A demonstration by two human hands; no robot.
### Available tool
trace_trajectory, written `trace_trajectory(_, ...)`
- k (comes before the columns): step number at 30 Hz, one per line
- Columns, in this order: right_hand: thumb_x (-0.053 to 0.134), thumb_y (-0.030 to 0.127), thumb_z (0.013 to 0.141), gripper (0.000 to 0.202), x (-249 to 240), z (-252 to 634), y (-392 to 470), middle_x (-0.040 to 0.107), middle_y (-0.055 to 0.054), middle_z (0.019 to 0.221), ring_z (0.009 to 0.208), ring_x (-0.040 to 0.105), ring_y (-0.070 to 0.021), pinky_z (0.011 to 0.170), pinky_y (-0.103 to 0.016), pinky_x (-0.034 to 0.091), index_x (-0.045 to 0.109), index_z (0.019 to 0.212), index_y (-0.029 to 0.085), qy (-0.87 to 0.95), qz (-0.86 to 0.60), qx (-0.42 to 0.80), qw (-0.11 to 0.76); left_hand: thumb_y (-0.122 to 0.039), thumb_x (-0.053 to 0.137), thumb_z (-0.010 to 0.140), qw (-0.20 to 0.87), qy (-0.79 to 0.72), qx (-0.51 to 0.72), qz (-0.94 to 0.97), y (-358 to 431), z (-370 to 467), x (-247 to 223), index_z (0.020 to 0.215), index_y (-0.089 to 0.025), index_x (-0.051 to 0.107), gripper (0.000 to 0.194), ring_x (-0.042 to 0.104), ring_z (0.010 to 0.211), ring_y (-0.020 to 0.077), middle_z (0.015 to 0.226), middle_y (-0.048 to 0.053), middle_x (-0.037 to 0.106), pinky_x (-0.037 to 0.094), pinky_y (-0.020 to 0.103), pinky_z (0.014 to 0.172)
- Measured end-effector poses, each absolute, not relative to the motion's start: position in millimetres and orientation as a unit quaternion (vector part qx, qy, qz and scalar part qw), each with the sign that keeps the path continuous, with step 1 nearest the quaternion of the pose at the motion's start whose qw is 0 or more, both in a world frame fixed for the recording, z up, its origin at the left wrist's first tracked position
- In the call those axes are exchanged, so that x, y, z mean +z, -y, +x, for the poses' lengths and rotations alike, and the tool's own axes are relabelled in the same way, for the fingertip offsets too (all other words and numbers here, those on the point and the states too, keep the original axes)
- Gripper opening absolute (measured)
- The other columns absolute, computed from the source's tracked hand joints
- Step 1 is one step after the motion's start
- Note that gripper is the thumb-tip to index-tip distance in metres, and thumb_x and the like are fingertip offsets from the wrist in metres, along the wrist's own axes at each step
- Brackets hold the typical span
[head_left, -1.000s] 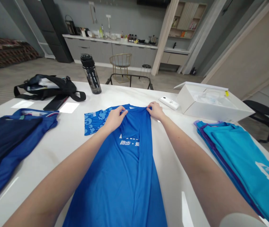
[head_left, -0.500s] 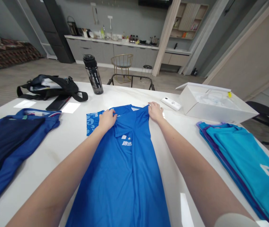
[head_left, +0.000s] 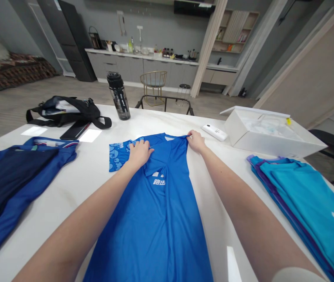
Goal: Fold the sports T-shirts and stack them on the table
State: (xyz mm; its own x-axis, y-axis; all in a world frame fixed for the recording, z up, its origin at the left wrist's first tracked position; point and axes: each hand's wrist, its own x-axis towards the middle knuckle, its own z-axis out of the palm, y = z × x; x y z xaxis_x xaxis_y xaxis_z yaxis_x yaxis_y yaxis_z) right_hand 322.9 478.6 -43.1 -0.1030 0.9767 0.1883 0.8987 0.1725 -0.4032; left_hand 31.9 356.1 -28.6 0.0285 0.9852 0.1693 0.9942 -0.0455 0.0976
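Note:
A blue T-shirt [head_left: 143, 211] lies lengthwise on the table before me, its collar at the far end. One sleeve, folded across the chest, partly covers white lettering; a patterned sleeve edge sticks out at the left. My left hand [head_left: 140, 153] rests on the upper left of the shirt, fingers apart and pressing the cloth down. At the far right shoulder corner, my right hand [head_left: 196, 141] pinches the fabric between thumb and fingers.
Folded dark blue clothes [head_left: 17, 172] lie left, teal and purple shirts [head_left: 299, 188] right. Along the far side of the white table [head_left: 93, 156] are a black bag [head_left: 73, 111], phone [head_left: 74, 130], bottle [head_left: 120, 100], white device [head_left: 214, 132] and open white box [head_left: 273, 137].
My right hand's fingers have closed on the shirt's shoulder corner, where they lay flatter before. My left hand stays on the cloth with its fingers slightly shifted. The camera view has tilted slightly upward.

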Motion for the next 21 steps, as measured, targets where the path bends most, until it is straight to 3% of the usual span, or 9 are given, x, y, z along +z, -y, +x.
trace_trajectory(4,0.041,0.015,0.093,0.032,-41,326,-482,0.072,-0.009,0.107,0.102,0.063,-0.0274,0.089,-0.039,0.047,0.065,0.113,0.023,0.726,-0.646,0.083,0.219,-0.038,0.047,0.101,0.056,0.674,-0.094,-0.731,-352,37,-35,0.112,-0.018,0.061,0.027,0.058,0.11,0.0334,0.119,0.016,0.064,0.04,0.049,0.094)
trace_trajectory(8,0.037,0.012,0.094,0.038,-39,321,-485,0.071,-0.01,0.114,0.109,0.061,-0.0282,0.09,-0.038,0.045,0.068,0.114,0.023,0.723,-0.661,0.04,0.194,-0.029,0.043,0.102,0.098,0.644,-0.115,-0.75,-349,46,-32,0.117,-0.017,0.062,0.026,0.059,0.112,0.0315,0.12,0.015,0.065,0.04,0.05,0.099)
trace_trajectory(11,0.033,0.013,0.097,0.047,-37,314,-479,0.065,-0.012,0.129,0.116,0.058,-0.0299,0.092,-0.041,0.045,0.061,0.132,0.024,0.72,-0.668,0.013,0.189,-0.025,0.038,0.104,0.097,0.58,-0.144,-0.796,-342,60,-27,0.123,-0.017,0.061,0.031,0.059,0.118,0.0269,0.129,0.013,0.064,0.039,0.046,0.107)
trace_trajectory(13,0.03,0.017,0.1,0.047,-34,307,-467,0.06,-0.015,0.135,0.121,0.055,-0.0313,0.095,-0.044,0.044,0.055,0.14,0.021,0.723,-0.662,-0.017,0.197,-0.029,0.037,0.105,0.068,0.52,-0.15,-0.838,-336,73,-28,0.131,-0.019,0.059,0.036,0.055,0.128,0.024,0.14,0.011,0.06,0.036,0.043,0.113)
trace_trajectory(15,0.028,0.028,0.104,0.044,-32,300,-451,0.06,-0.017,0.135,0.123,0.054,-0.0322,0.1,-0.047,0.041,0.059,0.135,0.018,0.748,-0.636,-0.038,0.187,-0.039,0.037,0.106,0.029,0.483,-0.144,-0.863,-330,86,-33,0.141,-0.02,0.054,0.044,0.047,0.14,0.0237,0.152,0.01,0.052,0.032,0.043,0.118)
trace_trajectory(18,0.029,0.041,0.107,0.047,-35,292,-426,0.062,-0.016,0.137,0.127,0.052,-0.0313,0.109,-0.054,0.034,0.061,0.132,0.019,0.79,-0.599,-0.019,0.131,-0.052,0.033,0.104,-0.027,0.488,-0.115,-0.865,-322,103,-45,0.151,-0.02,0.045,0.058,0.034,0.15,0.0274,0.161,0.01,0.04,0.026,0.05,0.123)
trace_trajectory(21,0.026,0.046,0.107,0.052,-42,295,-416,0.049,-0.014,0.153,0.14,0.042,-0.0309,0.116,-0.066,0.021,0.05,0.146,0.021,0.785,-0.614,0.018,0.077,-0.059,0.03,0.103,-0.062,0.506,-0.094,-0.855,-319,113,-52,0.156,-0.022,0.039,0.065,0.026,0.154,0.0298,0.165,0.01,0.031,0.018,0.057,0.124)
